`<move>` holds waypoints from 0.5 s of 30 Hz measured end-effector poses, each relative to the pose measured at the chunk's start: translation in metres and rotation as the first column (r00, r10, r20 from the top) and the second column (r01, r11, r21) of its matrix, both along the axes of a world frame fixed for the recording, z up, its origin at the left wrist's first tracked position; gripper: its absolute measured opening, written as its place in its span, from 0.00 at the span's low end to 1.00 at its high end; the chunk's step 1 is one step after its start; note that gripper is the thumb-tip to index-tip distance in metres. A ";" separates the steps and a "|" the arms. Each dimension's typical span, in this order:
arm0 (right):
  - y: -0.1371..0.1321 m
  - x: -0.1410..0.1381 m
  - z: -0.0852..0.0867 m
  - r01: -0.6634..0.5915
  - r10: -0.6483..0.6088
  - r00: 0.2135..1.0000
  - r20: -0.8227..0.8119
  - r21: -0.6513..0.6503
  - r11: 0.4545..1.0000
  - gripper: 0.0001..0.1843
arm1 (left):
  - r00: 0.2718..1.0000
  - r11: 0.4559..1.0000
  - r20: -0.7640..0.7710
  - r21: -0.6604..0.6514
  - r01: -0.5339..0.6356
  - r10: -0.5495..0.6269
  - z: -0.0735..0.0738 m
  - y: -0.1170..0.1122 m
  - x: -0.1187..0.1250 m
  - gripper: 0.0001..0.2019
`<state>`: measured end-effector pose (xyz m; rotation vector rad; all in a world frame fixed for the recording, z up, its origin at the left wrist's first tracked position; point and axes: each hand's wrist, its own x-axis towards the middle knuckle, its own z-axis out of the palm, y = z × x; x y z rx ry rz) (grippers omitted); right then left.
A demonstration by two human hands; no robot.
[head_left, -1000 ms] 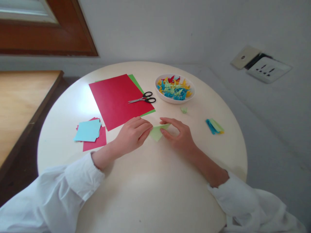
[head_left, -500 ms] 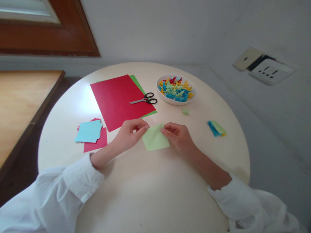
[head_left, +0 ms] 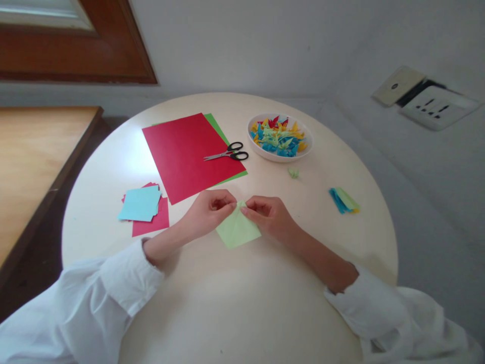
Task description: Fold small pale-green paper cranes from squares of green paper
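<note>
Green paper (head_left: 237,231) pinched, seemingly, by both hands.

No text, label or number is legible.

Tabletop (head_left: 242,303): large sheets (head_left: 182,151) behind centre, scissors (head_left: 227,153) on their right edge; bowl (head_left: 278,157) right of scissors; stack of squares (head_left: 140,203) left; bundle of strips (head_left: 344,200) right; creased square (head_left: 237,232) front centre.

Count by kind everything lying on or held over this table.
Big sheets: 2, red sheet, green sheet
Scissors: 1
Bowl of folded pieces: 1
Paper piles: 2, square pile, strip pile
Folded scrap: 1
Green square, in left hand, right hand: 1
Total: 8
</note>
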<state>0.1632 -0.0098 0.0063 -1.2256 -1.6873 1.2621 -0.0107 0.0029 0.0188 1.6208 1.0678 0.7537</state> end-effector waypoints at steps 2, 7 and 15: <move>0.002 -0.001 0.001 -0.002 0.002 1.000 0.010 -0.006 1.000 0.11 | 1.000 1.000 0.025 -0.021 0.013 -0.012 0.000 0.000 0.000 0.08; 0.004 -0.002 0.002 -0.030 0.030 0.999 0.023 0.030 0.999 0.11 | 1.000 1.000 0.014 -0.025 0.020 -0.019 0.000 -0.001 -0.001 0.09; 0.000 -0.005 0.002 -0.043 0.040 0.998 0.044 0.073 0.996 0.11 | 0.999 0.999 0.003 -0.038 0.037 -0.037 -0.001 -0.001 0.002 0.08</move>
